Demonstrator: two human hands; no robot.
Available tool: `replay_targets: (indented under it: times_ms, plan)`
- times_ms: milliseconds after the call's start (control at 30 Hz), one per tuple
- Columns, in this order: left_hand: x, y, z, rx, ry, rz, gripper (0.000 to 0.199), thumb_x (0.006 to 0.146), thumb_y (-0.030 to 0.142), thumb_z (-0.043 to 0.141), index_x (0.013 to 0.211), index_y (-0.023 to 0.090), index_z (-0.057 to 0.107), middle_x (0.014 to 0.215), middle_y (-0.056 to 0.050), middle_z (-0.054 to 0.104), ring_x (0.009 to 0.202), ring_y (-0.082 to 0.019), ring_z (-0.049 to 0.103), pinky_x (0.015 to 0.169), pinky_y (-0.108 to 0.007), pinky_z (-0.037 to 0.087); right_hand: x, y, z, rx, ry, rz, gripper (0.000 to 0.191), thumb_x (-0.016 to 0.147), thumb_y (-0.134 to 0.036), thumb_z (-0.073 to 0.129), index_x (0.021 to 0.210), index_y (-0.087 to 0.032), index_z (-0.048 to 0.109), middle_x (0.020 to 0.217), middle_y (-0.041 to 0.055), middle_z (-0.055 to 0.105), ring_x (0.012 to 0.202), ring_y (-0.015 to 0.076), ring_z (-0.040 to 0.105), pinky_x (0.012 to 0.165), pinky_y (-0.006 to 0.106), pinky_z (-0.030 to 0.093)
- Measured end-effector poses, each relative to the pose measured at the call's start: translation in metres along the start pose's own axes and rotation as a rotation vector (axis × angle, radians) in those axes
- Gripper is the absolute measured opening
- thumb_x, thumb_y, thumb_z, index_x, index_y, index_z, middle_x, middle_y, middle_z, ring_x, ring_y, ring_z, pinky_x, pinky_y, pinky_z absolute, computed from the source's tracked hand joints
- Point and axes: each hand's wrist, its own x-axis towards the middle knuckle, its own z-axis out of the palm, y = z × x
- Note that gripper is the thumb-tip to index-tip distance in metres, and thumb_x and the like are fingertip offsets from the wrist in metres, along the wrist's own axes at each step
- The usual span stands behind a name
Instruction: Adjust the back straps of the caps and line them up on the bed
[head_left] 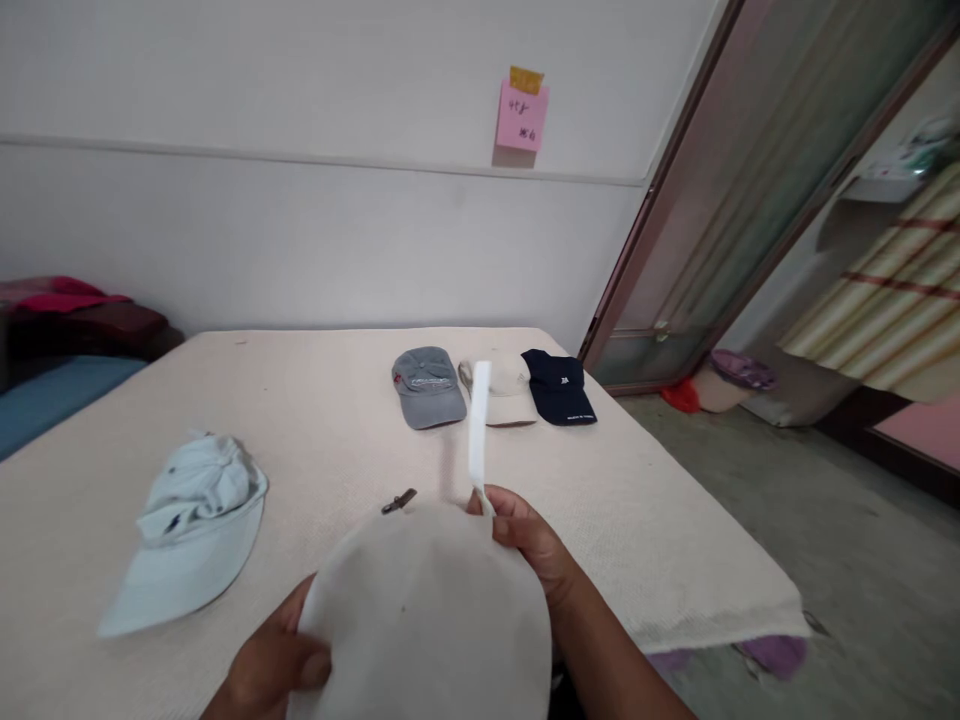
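Note:
A white cap (427,620) is held up close to me at the bottom centre, its crown facing me. My left hand (281,650) grips its left side, thumb on the outside. With thumb and fingers closed, my right hand (525,535) pinches the base of the cap's white strap (478,425), whose loose end points upward. A small metal buckle (399,501) shows just past the cap's top edge. To the left, a crumpled light blue cap (195,530) lies on the cream-covered surface (315,400).
Toward the back lie a grey cap (429,388), a beige cap (510,390) and a navy cap (559,388) in a row. A pink note (522,117) is taped to the wall. The covered surface's right edge drops to the floor (787,500).

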Motion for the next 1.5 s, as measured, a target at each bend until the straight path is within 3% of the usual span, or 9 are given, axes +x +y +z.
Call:
replay_targets:
  times_ms: [133,267,333,433,600,900,1167,1333,1500]
  plan:
    - [0.006,0.002,0.0,0.086,-0.051,0.01,0.047,0.046,-0.004,0.07,0.087,0.018,0.074,0.06,-0.003,0.07,0.05,-0.021,0.064,0.048,-0.027,0.051,0.0,-0.001,-0.002,0.008,-0.034,0.039,0.022,0.062,-0.02,0.068,0.082,-0.013,0.061,0.07,0.0023,0.062,0.056,0.0107,0.055,0.052,0.02,0.04]
    - [0.019,0.013,0.01,0.107,-0.115,0.041,0.04,0.055,0.015,0.078,0.094,0.014,0.072,0.073,-0.01,0.073,0.07,-0.029,0.069,0.064,-0.037,0.055,0.007,-0.003,-0.003,-0.08,0.013,0.054,0.02,0.064,-0.015,0.062,0.084,-0.013,0.06,0.071,0.0029,0.061,0.055,0.011,0.055,0.05,0.02,0.04]
    - [0.022,0.018,0.012,0.093,-0.052,0.083,0.033,0.063,0.023,0.076,0.094,0.015,0.071,0.074,-0.01,0.073,0.07,-0.027,0.069,0.064,-0.034,0.055,0.01,-0.002,-0.004,-0.123,0.045,0.044,0.02,0.065,-0.013,0.059,0.085,-0.013,0.059,0.071,0.0026,0.06,0.054,0.0109,0.054,0.05,0.02,0.039]
    - [0.025,0.026,0.01,0.107,0.037,0.134,0.028,0.07,0.02,0.07,0.098,0.017,0.069,0.075,-0.009,0.073,0.066,-0.023,0.069,0.062,-0.03,0.055,0.012,-0.001,-0.007,-0.161,0.097,0.009,0.02,0.066,-0.011,0.056,0.086,-0.015,0.057,0.07,0.0015,0.058,0.055,0.0107,0.053,0.051,0.02,0.038]
    - [0.029,0.035,0.008,0.179,0.013,0.182,0.038,0.068,0.01,0.068,0.105,0.017,0.065,0.079,-0.008,0.073,0.064,-0.021,0.067,0.06,-0.029,0.053,0.013,-0.001,-0.008,-0.215,0.125,-0.021,0.027,0.068,-0.01,0.054,0.094,-0.017,0.057,0.077,0.0014,0.057,0.06,0.0106,0.051,0.053,0.02,0.035]
    - [0.038,0.016,0.017,0.428,0.09,0.118,0.046,0.069,0.011,0.062,0.115,0.016,0.058,0.076,-0.006,0.071,0.06,-0.017,0.063,0.053,-0.025,0.047,0.019,-0.001,-0.011,-0.231,0.128,-0.054,0.03,0.072,-0.018,0.059,0.102,-0.017,0.06,0.076,0.0013,0.056,0.059,0.0099,0.045,0.052,0.022,0.032]
    - [0.042,0.016,0.028,0.425,0.129,0.153,0.025,0.077,0.037,0.063,0.091,0.017,0.063,0.067,-0.001,0.066,0.056,-0.014,0.059,0.051,-0.023,0.044,0.028,0.001,-0.011,-0.265,0.319,-0.102,0.014,0.074,-0.029,0.063,0.079,-0.017,0.057,0.059,-0.0034,0.049,0.049,0.0081,0.041,0.047,0.021,0.028]
    - [0.048,0.012,0.03,0.425,0.115,0.115,0.019,0.074,0.034,0.067,0.081,0.018,0.062,0.065,-0.001,0.066,0.054,-0.015,0.059,0.052,-0.023,0.044,0.03,0.003,-0.013,-0.253,0.27,-0.133,0.015,0.075,-0.028,0.062,0.071,-0.016,0.053,0.058,-0.0024,0.051,0.051,0.0085,0.042,0.05,0.021,0.031]
    - [0.054,0.005,0.027,0.436,0.085,0.105,0.017,0.072,0.029,0.069,0.084,0.018,0.064,0.065,-0.001,0.066,0.053,-0.014,0.059,0.052,-0.024,0.043,0.03,0.002,-0.013,-0.198,0.233,-0.156,0.008,0.072,-0.017,0.058,0.078,-0.016,0.054,0.066,0.0004,0.057,0.052,0.0089,0.045,0.052,0.022,0.032]
